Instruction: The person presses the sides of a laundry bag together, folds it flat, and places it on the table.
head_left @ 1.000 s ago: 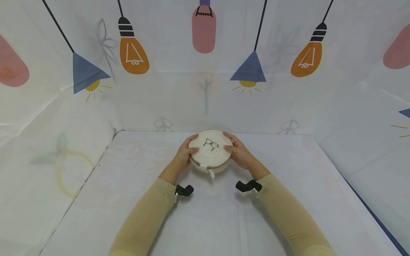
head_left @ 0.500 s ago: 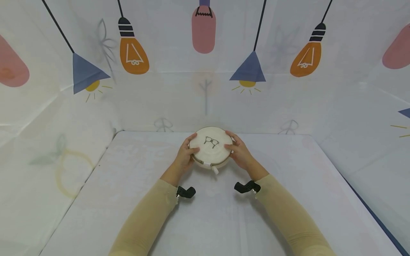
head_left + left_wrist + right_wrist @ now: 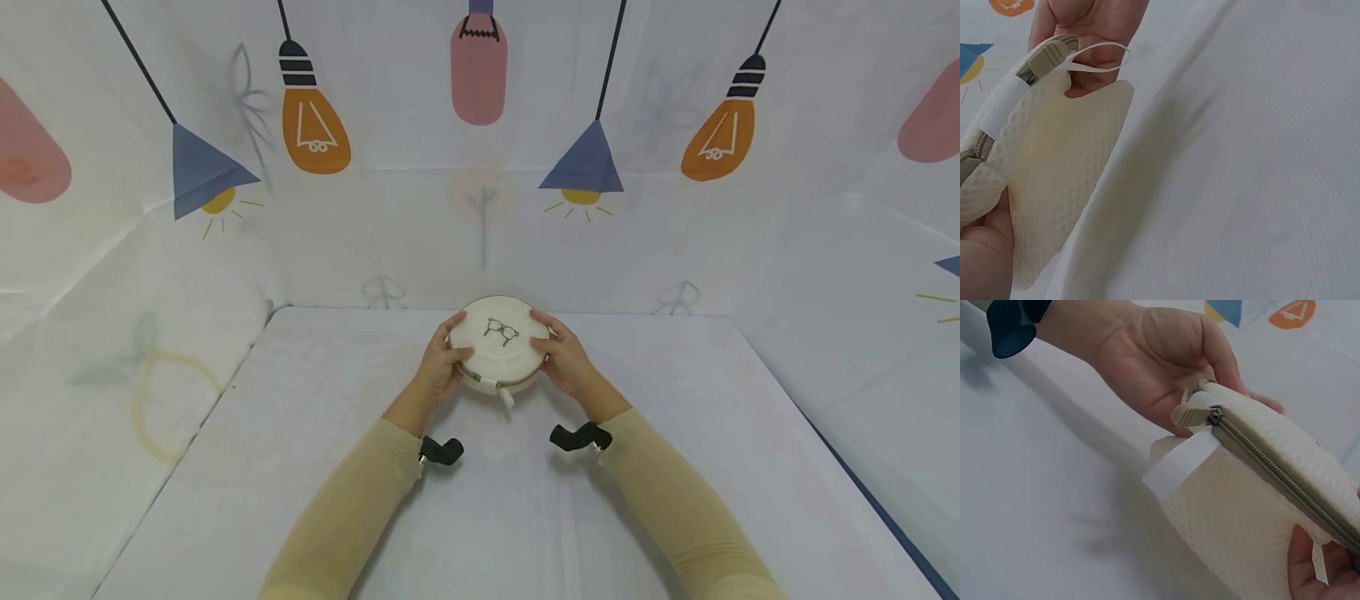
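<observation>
Both hands grip a round cream mesh bag (image 3: 498, 354) with a zip around its edge and a glasses drawing on top. My left hand (image 3: 437, 367) holds its left side, thumb on the top face. On the right side my right hand (image 3: 572, 363) holds it the same way. The left wrist view shows the mesh side (image 3: 1063, 169) raised above the table, with a thin white loop. Along the bag's edge in the right wrist view runs the closed zip (image 3: 1285, 481), its puller (image 3: 1190, 416) near the right hand and a white ribbon tab below.
A white-covered table (image 3: 480, 517) lies under the hands. Behind it and at both sides hang pale cloth walls (image 3: 420, 225) printed with lamps, bulbs and plants. Black wrist pieces (image 3: 442, 451) stick inward from both cuffs.
The bag has risen slightly toward the table's back edge and its top face has tilted more toward the head camera. It has also shifted a little right with the left hand.
</observation>
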Tool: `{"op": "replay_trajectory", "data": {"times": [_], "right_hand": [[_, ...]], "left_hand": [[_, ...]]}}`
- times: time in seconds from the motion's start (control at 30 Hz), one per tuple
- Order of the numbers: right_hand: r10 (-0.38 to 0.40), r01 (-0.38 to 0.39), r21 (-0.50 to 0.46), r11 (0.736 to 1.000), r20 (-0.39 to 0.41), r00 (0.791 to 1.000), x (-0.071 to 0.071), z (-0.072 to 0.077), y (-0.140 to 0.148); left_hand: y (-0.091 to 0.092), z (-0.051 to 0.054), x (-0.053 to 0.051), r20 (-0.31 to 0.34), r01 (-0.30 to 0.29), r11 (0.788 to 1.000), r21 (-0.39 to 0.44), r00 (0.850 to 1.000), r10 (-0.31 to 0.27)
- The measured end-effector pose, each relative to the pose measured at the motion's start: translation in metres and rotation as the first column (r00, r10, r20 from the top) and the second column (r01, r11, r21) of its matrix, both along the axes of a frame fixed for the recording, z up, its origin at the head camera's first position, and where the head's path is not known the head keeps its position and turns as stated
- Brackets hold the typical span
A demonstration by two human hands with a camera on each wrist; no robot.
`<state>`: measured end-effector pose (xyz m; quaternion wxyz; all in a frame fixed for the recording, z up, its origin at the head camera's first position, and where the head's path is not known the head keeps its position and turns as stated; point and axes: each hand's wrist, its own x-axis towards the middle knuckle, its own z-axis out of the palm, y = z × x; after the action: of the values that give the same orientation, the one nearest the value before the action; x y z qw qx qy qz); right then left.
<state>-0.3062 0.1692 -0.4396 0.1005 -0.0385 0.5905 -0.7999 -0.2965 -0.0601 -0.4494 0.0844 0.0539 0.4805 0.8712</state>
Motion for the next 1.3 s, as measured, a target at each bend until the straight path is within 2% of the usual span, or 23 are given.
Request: {"op": "replay_trajectory", "data": {"times": [0.13, 0.23, 0.3, 0.37, 0.5, 0.57, 0.67, 0.8, 0.87, 1.0, 1.3], "right_hand": [[-0.021, 0.021, -0.006, 1.0, 0.015, 1.0, 0.0, -0.001, 0.001], [-0.03, 0.03, -0.015, 0.999, 0.022, 0.999, -0.001, 0.0, 0.002], [-0.028, 0.029, -0.03, 0.999, 0.026, 0.999, -0.001, 0.001, 0.003], [-0.02, 0.021, -0.046, 0.999, 0.029, 0.999, -0.001, 0.002, 0.003], [-0.008, 0.01, -0.063, 0.998, 0.029, 1.0, -0.001, 0.004, 0.004], [-0.009, 0.011, -0.067, 0.998, 0.034, 0.999, -0.001, 0.003, 0.004], [-0.011, 0.014, -0.071, 0.997, 0.048, 0.999, -0.002, 0.002, 0.005], [-0.006, 0.01, -0.068, 0.998, 0.058, 0.998, -0.001, 0.001, 0.004], [0.001, 0.002, -0.056, 0.998, 0.053, 0.999, 0.0, 0.001, 0.003], [0.013, -0.012, -0.022, 1.0, 0.038, 0.999, 0.001, 0.002, 0.001], [0.022, -0.023, 0.023, 0.999, 0.042, 0.999, 0.001, 0.002, -0.001]], "left_hand": [[0.0, -0.002, -0.001, -0.017, -0.017, 0.999, -0.037, 1.0, 0.017], [0.0, -0.002, -0.001, -0.02, -0.032, 0.993, -0.11, 0.999, 0.03], [-0.002, -0.001, 0.0, -0.017, -0.041, 0.981, -0.189, 0.999, 0.039], [-0.003, 0.0, 0.001, -0.014, -0.054, 0.956, -0.288, 0.999, 0.052], [-0.008, -0.001, 0.003, -0.019, -0.072, 0.884, -0.462, 0.997, 0.071], [-0.009, -0.002, 0.004, -0.013, -0.066, 0.871, -0.487, 0.998, 0.068], [-0.01, -0.004, 0.003, 0.009, -0.045, 0.881, -0.472, 0.998, 0.056], [-0.01, -0.006, 0.001, 0.051, -0.028, 0.915, -0.401, 0.997, 0.053], [-0.01, -0.006, 0.001, 0.063, -0.027, 0.926, -0.376, 0.997, 0.055], [-0.009, -0.005, 0.001, 0.066, -0.033, 0.932, -0.36, 0.996, 0.061], [-0.009, -0.004, 0.003, 0.028, -0.031, 0.947, -0.321, 0.999, 0.042]]}}
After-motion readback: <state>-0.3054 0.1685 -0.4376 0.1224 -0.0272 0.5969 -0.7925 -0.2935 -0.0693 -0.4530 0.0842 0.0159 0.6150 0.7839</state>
